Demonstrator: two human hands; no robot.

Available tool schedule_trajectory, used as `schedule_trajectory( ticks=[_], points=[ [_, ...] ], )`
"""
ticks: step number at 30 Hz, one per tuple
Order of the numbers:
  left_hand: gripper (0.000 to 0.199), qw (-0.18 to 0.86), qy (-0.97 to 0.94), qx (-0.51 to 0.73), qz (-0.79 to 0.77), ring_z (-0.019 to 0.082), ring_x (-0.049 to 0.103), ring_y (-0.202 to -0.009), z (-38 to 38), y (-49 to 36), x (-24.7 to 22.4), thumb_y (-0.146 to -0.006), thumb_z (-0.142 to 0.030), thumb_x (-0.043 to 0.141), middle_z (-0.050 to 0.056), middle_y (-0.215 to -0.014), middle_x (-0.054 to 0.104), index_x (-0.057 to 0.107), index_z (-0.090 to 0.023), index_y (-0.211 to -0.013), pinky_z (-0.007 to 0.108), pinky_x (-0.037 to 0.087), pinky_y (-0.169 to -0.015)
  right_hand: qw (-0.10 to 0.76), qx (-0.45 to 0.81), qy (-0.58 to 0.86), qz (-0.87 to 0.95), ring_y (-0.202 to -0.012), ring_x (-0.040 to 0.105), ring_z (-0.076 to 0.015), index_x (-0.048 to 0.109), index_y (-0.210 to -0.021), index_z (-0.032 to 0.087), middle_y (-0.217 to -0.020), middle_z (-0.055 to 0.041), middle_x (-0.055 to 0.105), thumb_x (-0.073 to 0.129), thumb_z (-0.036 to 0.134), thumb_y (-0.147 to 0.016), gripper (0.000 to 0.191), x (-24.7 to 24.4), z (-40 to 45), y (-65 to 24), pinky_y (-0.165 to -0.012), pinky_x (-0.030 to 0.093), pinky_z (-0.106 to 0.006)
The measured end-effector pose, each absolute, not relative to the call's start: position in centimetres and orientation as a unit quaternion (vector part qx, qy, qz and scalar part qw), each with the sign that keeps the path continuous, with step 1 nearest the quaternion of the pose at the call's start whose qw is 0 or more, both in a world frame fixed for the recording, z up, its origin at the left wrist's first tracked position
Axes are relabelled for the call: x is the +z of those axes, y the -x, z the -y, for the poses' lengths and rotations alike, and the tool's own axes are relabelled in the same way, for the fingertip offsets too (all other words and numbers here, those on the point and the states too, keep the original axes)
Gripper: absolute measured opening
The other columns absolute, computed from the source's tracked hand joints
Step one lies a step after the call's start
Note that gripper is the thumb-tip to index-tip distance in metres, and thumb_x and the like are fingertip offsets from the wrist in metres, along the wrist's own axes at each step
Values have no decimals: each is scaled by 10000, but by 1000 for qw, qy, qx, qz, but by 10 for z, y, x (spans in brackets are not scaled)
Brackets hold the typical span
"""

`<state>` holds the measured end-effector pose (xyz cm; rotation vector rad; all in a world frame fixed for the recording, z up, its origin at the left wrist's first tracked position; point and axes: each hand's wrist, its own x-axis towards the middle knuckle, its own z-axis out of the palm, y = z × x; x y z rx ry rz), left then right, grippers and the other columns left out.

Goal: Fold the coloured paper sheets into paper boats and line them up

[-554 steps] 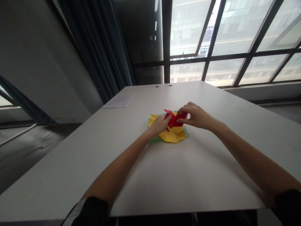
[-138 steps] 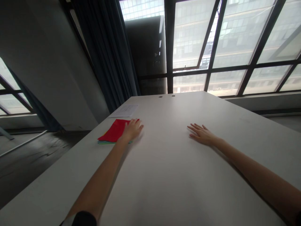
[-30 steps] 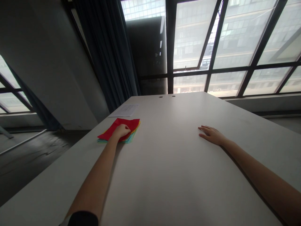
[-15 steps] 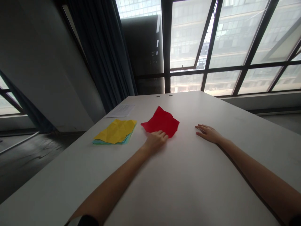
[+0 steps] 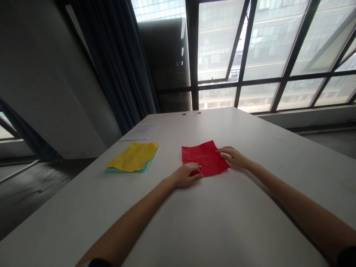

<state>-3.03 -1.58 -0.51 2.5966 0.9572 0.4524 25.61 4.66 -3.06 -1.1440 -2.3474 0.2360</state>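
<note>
A creased red sheet of paper [image 5: 207, 157] lies on the white table [image 5: 211, 215], between my two hands. My left hand [image 5: 189, 175] rests on its near left edge, fingers apart and curved over the paper. At the right edge of the sheet is my right hand [image 5: 233, 156], its fingers stretched out and the tips touching the paper. Further left, a creased yellow sheet [image 5: 135, 157] tops a stack of blue and green sheets [image 5: 147, 165]; neither hand touches it.
Behind the stack, a white printed sheet [image 5: 140, 132] lies near the table's left edge. Two dark round spots [image 5: 199, 112] mark the far end of the table. Beyond stand a dark blue curtain [image 5: 119, 55] and large windows [image 5: 219, 44].
The red sheet has moved right and turned, and now lies flatter. My left hand has let go of its grip and opened on the paper. My right hand has come to its right edge.
</note>
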Motion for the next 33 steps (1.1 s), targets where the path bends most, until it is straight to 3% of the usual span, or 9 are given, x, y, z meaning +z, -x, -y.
schedule_trajectory(
  ticks=[4, 7, 11, 14, 17, 22, 28, 30, 33],
  points=[
    [443, 234, -859, 225, -396, 175, 575, -968, 0, 38, -8, -899, -444, 285, 64, -1018, 644, 626, -162, -923, 277, 432, -866, 201, 76, 443, 870, -1136, 487, -235, 604, -1105, 282, -1166, -3, 605, 304, 421, -882, 399, -38, -45, -256, -982, 366, -413],
    [391, 170, -853, 207, -449, 196, 546, -1031, -15, 45, -13, -852, -433, 397, 81, -1109, 610, 599, -164, -1051, 299, 402, -921, 194, 48, 442, 875, -1103, 510, -232, 627, -1058, 273, -1123, -16, 627, 308, 411, -880, 391, -38, -45, -258, -966, 374, -409],
    [584, 88, -859, 98, -495, 272, 320, -1273, -29, 50, -20, -801, -495, 447, 111, -1372, 389, 425, -181, -1292, 433, 254, -1042, 193, 24, 447, 873, -1079, 520, -238, 615, -1059, 268, -1115, -43, 622, 379, 440, -846, 362, -38, -47, -263, -933, 392, -412],
    [675, 80, -851, 46, -516, 305, 188, -1329, -31, 50, -26, -806, -610, 335, 93, -1448, 248, 304, -231, -1364, 539, 178, -1037, 189, 23, 448, 873, -1100, 503, -248, 584, -1100, 258, -1165, -57, 591, 412, 447, -828, 373, -42, -48, -269, -933, 386, -422],
    [678, 66, -845, 39, -529, 300, 154, -1339, -28, 48, -30, -816, -642, 245, 77, -1464, 202, 246, -271, -1383, 555, 152, -1033, 192, 31, 451, 871, -1104, 499, -246, 568, -1112, 260, -1196, -59, 567, 413, 432, -832, 364, -46, -48, -271, -933, 384, -418],
    [670, 68, -844, 59, -529, 294, 180, -1332, -23, 48, -32, -812, -653, 245, 64, -1455, 237, 285, -281, -1368, 527, 154, -1042, 206, 44, 465, 860, -1093, 506, -224, 581, -1079, 254, -1165, -51, 583, 332, 395, -875, 352, -48, -47, -270, -942, 372, -397],
    [403, 68, -834, 177, -519, 195, 489, -1092, -25, 51, -33, -877, -454, 313, 47, -1172, 559, 589, -240, -1079, 345, 347, -962, 252, 66, 473, 842, -994, 556, -221, 633, -921, 231, -1061, -58, 630, 407, 399, -840, 293, -52, -51, -271, -891, 408, -377],
    [365, 44, -816, 189, -544, 200, 505, -1043, -26, 52, -35, -836, -427, 416, 67, -1123, 570, 585, -208, -1075, 328, 369, -931, 259, 69, 471, 840, -971, 564, -217, 634, -874, 230, -1028, -50, 639, 443, 380, -819, 249, -53, -51, -271, -880, 415, -372],
    [509, 4, -779, 176, -602, 250, 450, -1104, -27, 51, -38, -780, -471, 485, 115, -1207, 509, 517, -164, -1185, 377, 341, -948, 253, 48, 488, 834, -1009, 546, -232, 623, -943, 228, -1065, -55, 628, 482, 379, -791, 257, -55, -50, -272, -893, 404, -387]
  ],
)
